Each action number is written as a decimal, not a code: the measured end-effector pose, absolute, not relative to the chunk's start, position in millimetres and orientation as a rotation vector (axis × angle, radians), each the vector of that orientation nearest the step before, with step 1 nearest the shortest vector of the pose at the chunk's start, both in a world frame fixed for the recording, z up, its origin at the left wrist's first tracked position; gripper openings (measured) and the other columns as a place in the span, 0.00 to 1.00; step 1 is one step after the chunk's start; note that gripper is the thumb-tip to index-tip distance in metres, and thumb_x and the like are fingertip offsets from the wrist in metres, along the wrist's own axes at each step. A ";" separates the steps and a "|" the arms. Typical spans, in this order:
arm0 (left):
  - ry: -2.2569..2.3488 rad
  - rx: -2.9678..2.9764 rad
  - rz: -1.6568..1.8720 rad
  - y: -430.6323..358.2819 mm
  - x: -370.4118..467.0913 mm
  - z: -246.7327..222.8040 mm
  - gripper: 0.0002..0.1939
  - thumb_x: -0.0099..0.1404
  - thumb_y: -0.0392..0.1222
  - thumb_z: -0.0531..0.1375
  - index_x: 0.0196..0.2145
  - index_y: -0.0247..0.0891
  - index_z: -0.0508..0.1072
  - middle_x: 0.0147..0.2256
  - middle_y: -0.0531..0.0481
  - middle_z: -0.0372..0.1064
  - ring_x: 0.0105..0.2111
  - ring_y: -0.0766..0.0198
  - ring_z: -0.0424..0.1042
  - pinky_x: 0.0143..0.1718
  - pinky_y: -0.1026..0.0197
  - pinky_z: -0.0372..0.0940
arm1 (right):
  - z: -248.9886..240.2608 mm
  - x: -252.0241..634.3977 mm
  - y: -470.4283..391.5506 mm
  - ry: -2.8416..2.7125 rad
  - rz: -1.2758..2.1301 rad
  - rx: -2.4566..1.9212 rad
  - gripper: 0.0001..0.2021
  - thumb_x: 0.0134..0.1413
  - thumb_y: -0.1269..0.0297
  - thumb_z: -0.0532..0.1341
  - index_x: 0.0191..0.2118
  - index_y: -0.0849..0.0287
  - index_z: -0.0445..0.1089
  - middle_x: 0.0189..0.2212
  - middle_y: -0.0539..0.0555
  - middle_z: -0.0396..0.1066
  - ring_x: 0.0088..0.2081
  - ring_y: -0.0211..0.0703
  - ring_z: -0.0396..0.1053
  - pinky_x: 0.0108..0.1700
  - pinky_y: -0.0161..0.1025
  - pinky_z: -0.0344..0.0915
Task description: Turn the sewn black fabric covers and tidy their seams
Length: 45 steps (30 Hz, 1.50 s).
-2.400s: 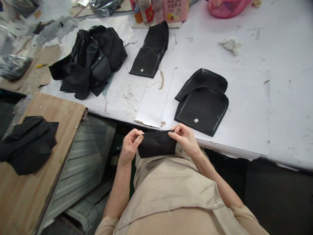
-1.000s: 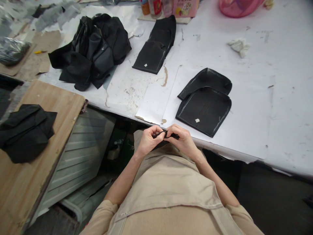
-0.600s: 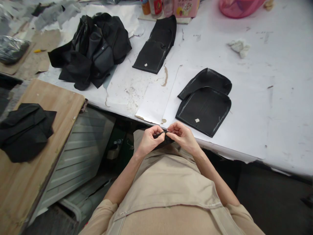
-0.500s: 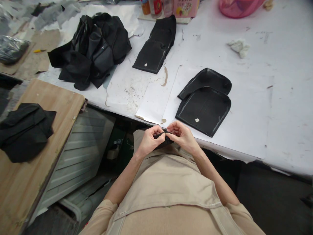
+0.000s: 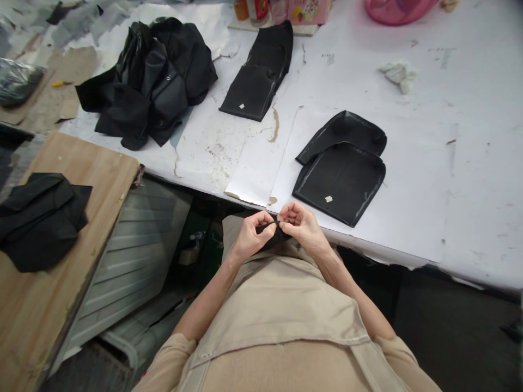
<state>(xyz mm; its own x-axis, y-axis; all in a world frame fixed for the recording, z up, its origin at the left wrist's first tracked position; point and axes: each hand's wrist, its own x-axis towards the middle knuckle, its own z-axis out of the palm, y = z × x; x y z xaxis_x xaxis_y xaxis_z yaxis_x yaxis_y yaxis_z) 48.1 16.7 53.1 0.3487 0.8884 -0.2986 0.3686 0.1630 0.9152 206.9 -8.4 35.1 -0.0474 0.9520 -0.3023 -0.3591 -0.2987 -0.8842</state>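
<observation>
Close to my apron, just under the table's front edge, my left hand (image 5: 254, 235) pinches a small black piece (image 5: 274, 237) that looks like leather or cloth. Opposite it, my right hand (image 5: 301, 226) grips the same piece with thumb and fingers, the two thumb tips nearly meeting. Most of the piece is hidden behind my hands. Just beyond my right hand, two curved black panels (image 5: 341, 179) overlap on the table, the nearer one bearing a small white tag. Farther back lies a longer folded black panel (image 5: 257, 81), also tagged.
A crumpled black heap (image 5: 153, 81) covers the table's back left. Bottles (image 5: 258, 11), a pink box (image 5: 309, 11) and a pink basin (image 5: 400, 11) stand at the back, with a crumpled tissue (image 5: 400, 75) nearer. More black material (image 5: 44, 218) lies on the wooden board (image 5: 93, 163) at left.
My thumb tips have parted slightly, and a small green spot now shows between them. Both hands stay on the black piece. The whole view has shifted a little.
</observation>
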 end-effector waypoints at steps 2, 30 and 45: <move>1.235 1.431 0.551 16.0 48.9 52.9 0.08 0.59 0.41 0.59 0.25 0.36 0.66 0.22 0.56 0.58 0.22 0.71 0.56 0.23 0.67 0.53 | 34.9 206.3 -8.2 -0.775 1.558 -1.142 0.10 0.40 0.71 0.63 0.32 0.58 0.64 0.27 0.46 0.67 0.26 0.32 0.61 0.29 0.32 0.57; 1.215 1.247 0.607 17.2 44.9 51.5 0.09 0.61 0.43 0.60 0.27 0.35 0.70 0.23 0.55 0.62 0.23 0.70 0.59 0.24 0.68 0.56 | 36.5 214.2 -19.4 -1.030 1.494 -1.253 0.07 0.54 0.62 0.64 0.30 0.59 0.68 0.28 0.49 0.69 0.31 0.38 0.65 0.35 0.36 0.62; 1.050 1.294 0.535 22.7 32.6 54.1 0.12 0.64 0.48 0.63 0.31 0.35 0.73 0.28 0.53 0.64 0.28 0.68 0.62 0.31 0.67 0.60 | 34.6 211.6 -19.4 -1.208 1.221 -1.204 0.06 0.59 0.64 0.63 0.31 0.56 0.67 0.32 0.52 0.67 0.36 0.42 0.66 0.41 0.39 0.63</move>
<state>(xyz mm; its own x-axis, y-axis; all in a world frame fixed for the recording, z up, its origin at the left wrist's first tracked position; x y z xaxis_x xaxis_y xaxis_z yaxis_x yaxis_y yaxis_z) 32.6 22.7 54.1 0.4661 0.8234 -0.3236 0.2217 0.2455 0.9437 211.6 -19.4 34.6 -0.0079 1.0000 -0.0043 -0.0063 -0.0043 -1.0000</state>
